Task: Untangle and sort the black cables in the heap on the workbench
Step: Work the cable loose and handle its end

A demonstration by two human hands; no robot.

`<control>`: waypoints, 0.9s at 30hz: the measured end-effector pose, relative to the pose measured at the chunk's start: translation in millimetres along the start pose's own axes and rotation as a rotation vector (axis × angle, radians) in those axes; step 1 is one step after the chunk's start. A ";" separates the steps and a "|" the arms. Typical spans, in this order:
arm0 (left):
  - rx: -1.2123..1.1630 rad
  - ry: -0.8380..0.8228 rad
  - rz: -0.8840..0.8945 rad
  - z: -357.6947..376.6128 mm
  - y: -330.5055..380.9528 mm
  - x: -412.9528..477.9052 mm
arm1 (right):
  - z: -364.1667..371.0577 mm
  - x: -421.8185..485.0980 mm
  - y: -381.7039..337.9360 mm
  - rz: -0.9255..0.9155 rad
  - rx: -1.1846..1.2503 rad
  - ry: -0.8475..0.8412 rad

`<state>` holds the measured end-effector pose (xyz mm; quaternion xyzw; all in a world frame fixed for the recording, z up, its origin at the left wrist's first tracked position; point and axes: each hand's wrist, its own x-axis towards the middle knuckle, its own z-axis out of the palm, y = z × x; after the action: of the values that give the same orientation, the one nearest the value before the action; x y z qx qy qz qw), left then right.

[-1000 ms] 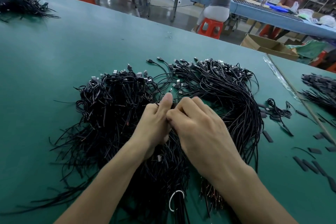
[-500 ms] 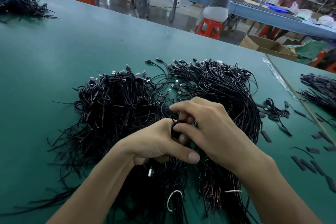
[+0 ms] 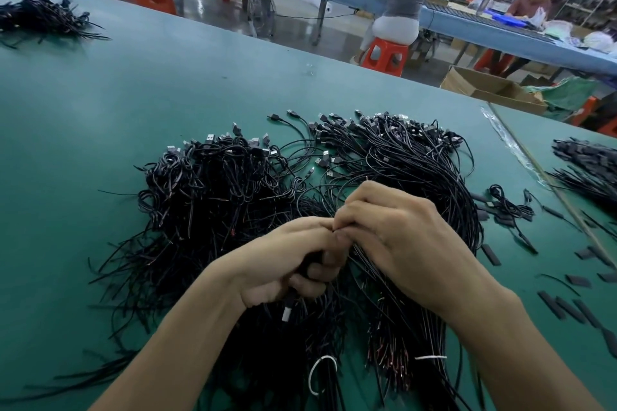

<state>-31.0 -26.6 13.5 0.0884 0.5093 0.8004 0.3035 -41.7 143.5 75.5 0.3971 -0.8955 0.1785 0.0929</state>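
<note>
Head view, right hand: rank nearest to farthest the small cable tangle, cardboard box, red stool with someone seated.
1. small cable tangle, on the bench just right of the right hand, which pinches black cables.
2. cardboard box, beyond the bench's far right edge.
3. red stool, across the aisle, ahead.

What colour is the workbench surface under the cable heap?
Teal green; the workbench shows best in the head view.
</note>
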 end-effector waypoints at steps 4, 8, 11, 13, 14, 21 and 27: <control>-0.243 -0.058 0.074 -0.3 -1.4 2.6 | -0.2 0.3 2.5 0.011 -0.009 0.099; -0.289 0.003 0.224 4.6 -2.9 6.9 | 11.0 -1.3 2.7 0.085 0.032 0.231; -0.303 0.186 0.344 16.9 -8.1 12.5 | 26.5 -3.3 -3.0 0.213 0.154 0.364; -0.331 0.266 0.423 24.7 -11.4 14.5 | 35.8 -3.4 -9.3 0.297 0.310 0.455; -0.321 0.288 0.463 28.2 -12.2 15.0 | 39.3 -3.3 -13.2 0.335 0.418 0.485; -0.047 0.485 0.745 27.6 -6.9 9.5 | 49.2 0.8 -35.5 0.466 0.907 0.275; 0.274 0.467 0.950 13.9 -3.7 5.5 | 39.6 4.4 -29.7 0.547 1.207 0.183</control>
<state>-27.8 -11.7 15.8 0.1674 0.5668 0.7741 -0.2270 -23.5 106.5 47.8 0.1214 -0.6953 0.6984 -0.1187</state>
